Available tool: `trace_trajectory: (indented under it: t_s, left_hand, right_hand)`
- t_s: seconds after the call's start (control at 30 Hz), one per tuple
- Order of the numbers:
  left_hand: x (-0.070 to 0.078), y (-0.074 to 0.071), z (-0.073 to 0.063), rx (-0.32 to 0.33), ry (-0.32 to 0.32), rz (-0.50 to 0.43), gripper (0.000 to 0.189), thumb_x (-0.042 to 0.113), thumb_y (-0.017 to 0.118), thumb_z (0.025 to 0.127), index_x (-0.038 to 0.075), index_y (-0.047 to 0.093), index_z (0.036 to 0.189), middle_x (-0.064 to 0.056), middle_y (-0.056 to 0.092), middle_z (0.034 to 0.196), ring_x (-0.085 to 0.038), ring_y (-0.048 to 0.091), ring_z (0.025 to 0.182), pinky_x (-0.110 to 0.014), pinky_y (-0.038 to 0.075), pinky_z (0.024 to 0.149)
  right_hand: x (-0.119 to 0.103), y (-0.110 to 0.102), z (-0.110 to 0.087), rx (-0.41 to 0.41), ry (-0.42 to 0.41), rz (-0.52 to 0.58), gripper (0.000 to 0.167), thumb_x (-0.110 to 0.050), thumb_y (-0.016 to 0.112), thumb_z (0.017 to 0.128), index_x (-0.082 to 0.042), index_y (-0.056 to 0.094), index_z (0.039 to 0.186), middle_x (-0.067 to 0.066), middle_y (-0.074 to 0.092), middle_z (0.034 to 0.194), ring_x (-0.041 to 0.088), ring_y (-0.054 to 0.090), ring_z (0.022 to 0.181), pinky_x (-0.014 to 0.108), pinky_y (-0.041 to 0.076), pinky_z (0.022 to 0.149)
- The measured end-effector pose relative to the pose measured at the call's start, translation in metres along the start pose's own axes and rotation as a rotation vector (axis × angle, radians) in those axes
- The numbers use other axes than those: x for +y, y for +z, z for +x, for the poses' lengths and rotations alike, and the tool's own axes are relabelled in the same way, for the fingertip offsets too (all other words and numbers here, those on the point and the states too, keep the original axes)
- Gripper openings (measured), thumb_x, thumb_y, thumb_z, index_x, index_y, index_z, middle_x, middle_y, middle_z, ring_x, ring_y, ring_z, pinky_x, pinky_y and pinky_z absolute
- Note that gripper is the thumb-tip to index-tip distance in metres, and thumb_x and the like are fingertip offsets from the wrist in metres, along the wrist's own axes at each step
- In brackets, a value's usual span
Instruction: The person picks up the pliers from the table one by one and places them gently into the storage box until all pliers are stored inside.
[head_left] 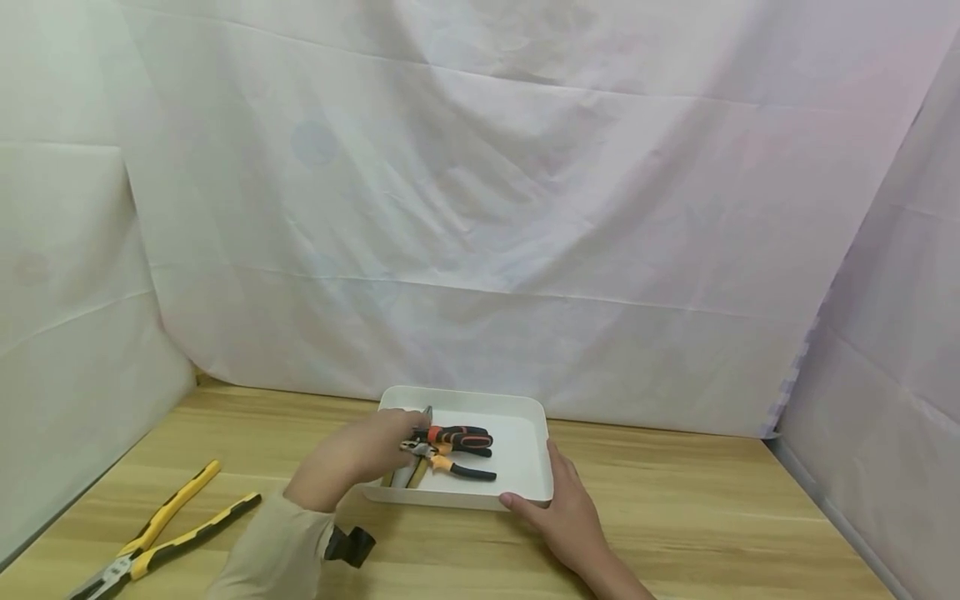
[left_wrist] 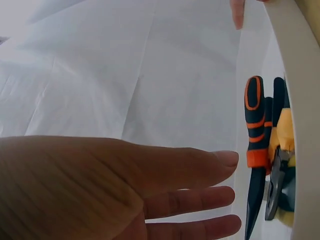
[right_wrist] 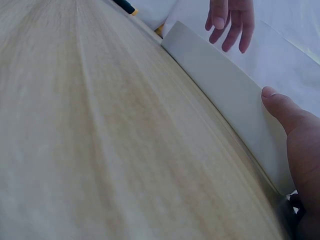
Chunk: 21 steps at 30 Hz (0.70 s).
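Observation:
A shallow white tray (head_left: 528,450) lies on the table with several pliers inside. Over its left part is my left hand (head_left: 378,446); in the left wrist view the thumb and fingers are straight, with nothing between them. Close to its fingertips are pliers with red-and-black handles (head_left: 465,437) and pliers with orange-and-black handles (head_left: 474,473). Another tool with a dull yellow handle (head_left: 417,473) is partly hidden beneath them. My right hand (head_left: 570,512) holds the tray's near right corner, thumb at the front rim and fingers along the right side.
Large long-nose pliers with yellow-and-black handles (head_left: 167,513) lie spread on the wooden table (head_left: 675,517) at the left. A white cloth (head_left: 480,208) hangs behind the tray and along both sides. A black strap piece (head_left: 351,546) shows at my left wrist.

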<state>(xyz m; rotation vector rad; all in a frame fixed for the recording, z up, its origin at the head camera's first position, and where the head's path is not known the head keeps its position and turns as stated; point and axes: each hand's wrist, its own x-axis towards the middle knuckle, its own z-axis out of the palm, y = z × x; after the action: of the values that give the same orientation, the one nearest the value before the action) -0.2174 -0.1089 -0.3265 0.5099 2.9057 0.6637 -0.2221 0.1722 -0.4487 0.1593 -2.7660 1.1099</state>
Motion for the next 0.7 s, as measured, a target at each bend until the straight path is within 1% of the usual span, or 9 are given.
trace_trajectory:
  t_s: [0.17,0.3,0.4,0.53,0.63,0.7]
  left_hand:
    - [-0.007,-0.001,-0.006,0.01,-0.025,0.011,0.045,0.004,0.074,0.089,0.0,0.061,0.131,-0.017,0.065,0.132,-0.036,0.061,0.124,-0.055,0.05,0.103]
    - [-0.014,-0.003,-0.012,0.029,-0.006,0.039,0.042,0.003,0.074,0.088,0.001,0.062,0.128,-0.017,0.067,0.127,-0.036,0.064,0.118,-0.054,0.052,0.1]
    - [-0.018,-0.005,-0.018,0.037,0.007,0.063,0.042,0.005,0.075,0.088,0.001,0.062,0.128,-0.017,0.068,0.126,-0.036,0.065,0.116,-0.053,0.053,0.097]
    - [-0.025,-0.008,-0.028,0.06,0.004,0.095,0.04,0.014,0.075,0.09,0.003,0.064,0.127,-0.015,0.068,0.128,-0.035,0.064,0.119,-0.053,0.052,0.099]
    - [-0.032,-0.009,-0.035,0.087,0.001,0.127,0.039,0.021,0.074,0.092,0.005,0.065,0.126,-0.013,0.068,0.13,-0.034,0.063,0.122,-0.053,0.051,0.101]
    - [-0.037,-0.01,-0.04,0.102,0.006,0.152,0.04,0.024,0.074,0.092,0.005,0.065,0.126,-0.012,0.068,0.129,-0.034,0.064,0.122,-0.053,0.051,0.101]
  right_hand:
    - [0.002,-0.002,0.002,0.01,-0.007,-0.003,0.117,-0.069,0.076,0.076,-0.005,0.026,0.16,0.021,0.041,0.157,0.04,0.045,0.143,0.059,0.041,0.113]
    - [0.004,-0.004,0.002,0.009,-0.013,-0.006,0.117,-0.069,0.076,0.076,-0.003,0.026,0.159,0.022,0.041,0.157,0.042,0.045,0.142,0.06,0.041,0.112]
    - [0.005,-0.005,0.002,0.006,-0.005,-0.007,0.117,-0.069,0.076,0.076,-0.004,0.026,0.16,0.022,0.041,0.157,0.041,0.045,0.143,0.059,0.04,0.113]
    - [0.006,-0.006,0.002,0.008,-0.009,-0.013,0.116,-0.068,0.076,0.077,-0.005,0.026,0.16,0.021,0.041,0.157,0.04,0.045,0.142,0.059,0.041,0.112]
    - [0.005,-0.007,0.002,0.007,-0.019,-0.016,0.115,-0.069,0.075,0.077,-0.004,0.026,0.159,0.022,0.042,0.156,0.041,0.046,0.142,0.059,0.041,0.111]
    - [0.005,-0.007,0.002,0.004,-0.018,-0.02,0.115,-0.069,0.074,0.078,-0.004,0.026,0.159,0.022,0.041,0.157,0.041,0.045,0.142,0.059,0.041,0.112]
